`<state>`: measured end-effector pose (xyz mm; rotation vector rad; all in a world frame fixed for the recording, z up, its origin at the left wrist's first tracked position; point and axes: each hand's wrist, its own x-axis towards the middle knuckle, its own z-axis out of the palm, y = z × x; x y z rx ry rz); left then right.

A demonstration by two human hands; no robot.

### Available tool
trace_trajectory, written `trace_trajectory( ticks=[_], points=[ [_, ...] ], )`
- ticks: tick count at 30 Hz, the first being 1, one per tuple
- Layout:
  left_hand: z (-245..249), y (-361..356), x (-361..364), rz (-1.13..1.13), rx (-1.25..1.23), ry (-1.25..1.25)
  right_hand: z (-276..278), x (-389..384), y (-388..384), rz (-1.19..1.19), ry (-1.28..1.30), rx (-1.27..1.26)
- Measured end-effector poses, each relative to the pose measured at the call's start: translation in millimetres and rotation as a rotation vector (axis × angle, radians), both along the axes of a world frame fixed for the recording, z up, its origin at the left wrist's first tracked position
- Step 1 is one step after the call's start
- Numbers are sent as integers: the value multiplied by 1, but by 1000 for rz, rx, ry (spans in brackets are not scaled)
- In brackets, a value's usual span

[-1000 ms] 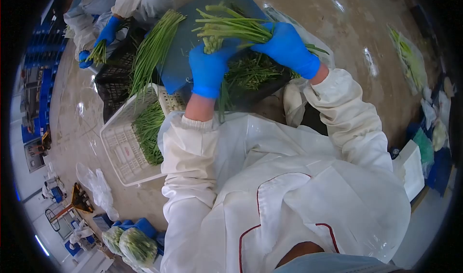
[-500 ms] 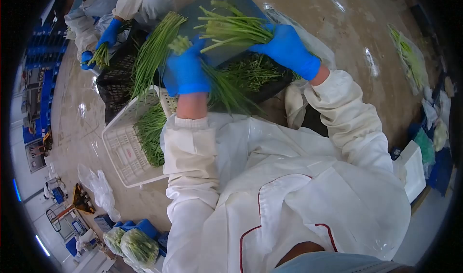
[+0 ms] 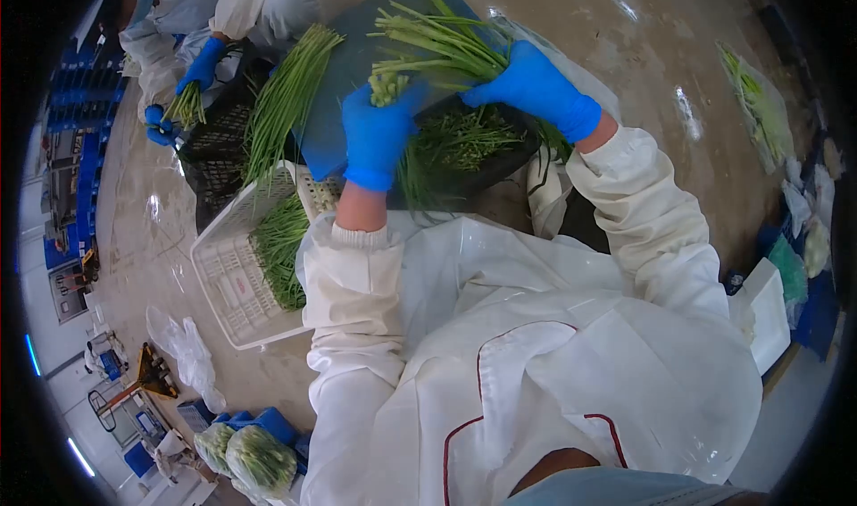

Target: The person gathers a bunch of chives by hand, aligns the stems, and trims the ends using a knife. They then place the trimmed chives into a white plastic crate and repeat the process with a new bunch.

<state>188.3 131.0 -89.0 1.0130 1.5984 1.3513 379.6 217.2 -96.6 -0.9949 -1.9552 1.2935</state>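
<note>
Both hands wear blue gloves. My left hand is closed round a bunch of thin green stalks; their pale ends stick up above the fist and the long green parts hang below it. Part of that hand is blurred. In my right hand is another bunch of green stalks, fanned out leftward over a blue board. The two hands are close together but look apart. Below them, more greens lie in a dark container. A pile of long stalks rests at the board's left edge.
A white crate with greens stands at left, beside a black crate. Upper left, a co-worker's gloved hand holds stalks. Plastic bags lie on the floor; bagged greens are at lower left and far right.
My left hand has moved right and slightly down with its bunch, nearer my right hand. The right hand has shifted a little right, still gripping its stalks.
</note>
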Motion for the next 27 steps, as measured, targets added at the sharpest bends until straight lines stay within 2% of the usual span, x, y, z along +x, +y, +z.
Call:
trace_trajectory(
  ticks=[7, 10, 13, 16, 19, 22, 23, 25, 27],
  points=[
    [0, -1, 12, -82, 39, 18, 21, -1, -6, 99, 152, -327],
    [-2, -2, 9, -96, -34, 32, 6, -2, -6, 40, 131, -26],
    [-7, -1, 9, -74, 56, 25, 9, 1, -8, -2, -66, 31],
    [-4, -3, 7, -95, 40, -44, 7, 0, -8, 25, -95, 43],
    [-9, -1, 9, 79, 133, -219, -3, -5, -8, 43, -87, 250],
    [-14, 4, -12, 127, 114, -121, 5, -1, -7, 22, -105, 141],
    [-13, 4, -14, 183, 186, -277, 13, 1, -9, 15, -107, 109],
    [3, 1, -13, 188, 189, -236, 30, 6, -12, -1, -108, 49],
    [4, -1, -16, 150, 169, -171, 14, 6, -4, 36, -44, 55]
  ],
)
